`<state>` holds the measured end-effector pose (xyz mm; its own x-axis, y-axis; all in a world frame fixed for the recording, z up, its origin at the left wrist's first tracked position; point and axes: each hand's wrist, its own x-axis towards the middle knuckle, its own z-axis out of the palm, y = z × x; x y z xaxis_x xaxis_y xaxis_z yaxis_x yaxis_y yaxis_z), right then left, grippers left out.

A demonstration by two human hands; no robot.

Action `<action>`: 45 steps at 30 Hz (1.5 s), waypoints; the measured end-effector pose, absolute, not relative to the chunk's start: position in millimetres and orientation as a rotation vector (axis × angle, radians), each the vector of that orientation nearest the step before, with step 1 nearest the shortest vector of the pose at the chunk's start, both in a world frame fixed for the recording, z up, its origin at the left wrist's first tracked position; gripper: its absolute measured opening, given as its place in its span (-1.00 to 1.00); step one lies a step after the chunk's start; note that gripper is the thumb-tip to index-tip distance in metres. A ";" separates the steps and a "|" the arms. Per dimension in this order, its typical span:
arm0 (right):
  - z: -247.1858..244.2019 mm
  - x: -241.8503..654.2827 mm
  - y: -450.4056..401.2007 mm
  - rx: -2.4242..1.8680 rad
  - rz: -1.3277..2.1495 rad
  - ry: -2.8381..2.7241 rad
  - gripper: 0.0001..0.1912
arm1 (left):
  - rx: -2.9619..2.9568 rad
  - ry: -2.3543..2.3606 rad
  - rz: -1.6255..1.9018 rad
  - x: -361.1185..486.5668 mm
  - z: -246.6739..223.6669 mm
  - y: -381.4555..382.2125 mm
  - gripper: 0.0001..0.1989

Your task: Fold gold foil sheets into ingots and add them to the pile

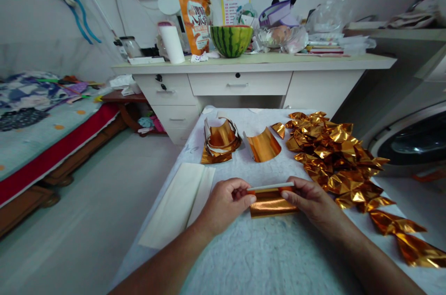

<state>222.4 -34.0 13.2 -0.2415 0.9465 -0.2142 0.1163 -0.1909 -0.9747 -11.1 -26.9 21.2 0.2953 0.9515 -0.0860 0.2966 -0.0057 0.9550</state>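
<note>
Between my two hands a sheet of shiny gold foil paper (270, 206) is stretched, its far edge showing a white rolled or folded strip. My left hand (232, 202) pinches the sheet's left end between thumb and fingers. At the right end, my right hand (306, 197) grips it the same way. Just beyond lies a curled gold foil sheet (265, 145). Left of that sits a loose coil of gold foil strips (222, 136). Pale paper sheets (174, 204) lie to the left of my left hand.
A heap of twisted gold foil bows (334, 151) covers the right side of the cloth-covered table (244, 258). Behind stands a white desk (240, 82) with a halved watermelon (231, 40) and an orange pouch (194, 21). A bed (52, 146) is at left, a washing machine (407, 100) at right.
</note>
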 end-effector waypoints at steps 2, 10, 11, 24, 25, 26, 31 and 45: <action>13.2 222.5 -34.0 -1.308 1.494 -1.374 -0.58 | 1.517 1.195 0.792 -11.0 21.0 -27.1 -0.86; 12.6 222.8 -34.7 -1.293 1.506 -1.379 -0.57 | 1.549 1.181 0.792 -12.4 16.7 -25.5 -0.83; 13.0 222.8 -34.9 -1.293 1.509 -1.381 -0.58 | 1.550 1.182 0.792 -12.4 16.6 -25.7 -0.83; 8.5 224.2 -35.4 -1.300 1.520 -1.382 -0.60 | 1.574 1.170 0.810 -12.9 16.3 -26.8 -0.82; 9.2 223.8 -35.6 -1.302 1.522 -1.377 -0.60 | 1.578 1.172 0.812 -13.0 16.3 -27.1 -0.81; 10.0 223.5 -35.8 -1.302 1.523 -1.373 -0.59 | 1.583 1.177 0.818 -13.2 16.5 -27.4 -0.81; 11.6 222.6 -35.7 -1.309 1.521 -1.373 -0.59 | 1.590 1.186 0.833 -13.5 17.7 -27.7 -0.82; 14.8 217.2 -35.8 -1.445 1.322 -1.482 -0.57 | 1.637 1.263 0.789 -12.5 17.0 -27.3 -0.82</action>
<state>217.2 -35.8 14.8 -0.1598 0.9706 -0.1800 0.2891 -0.1283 -0.9487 -12.5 -27.3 17.0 0.2756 0.9606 -0.0353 0.3896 -0.0781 0.9177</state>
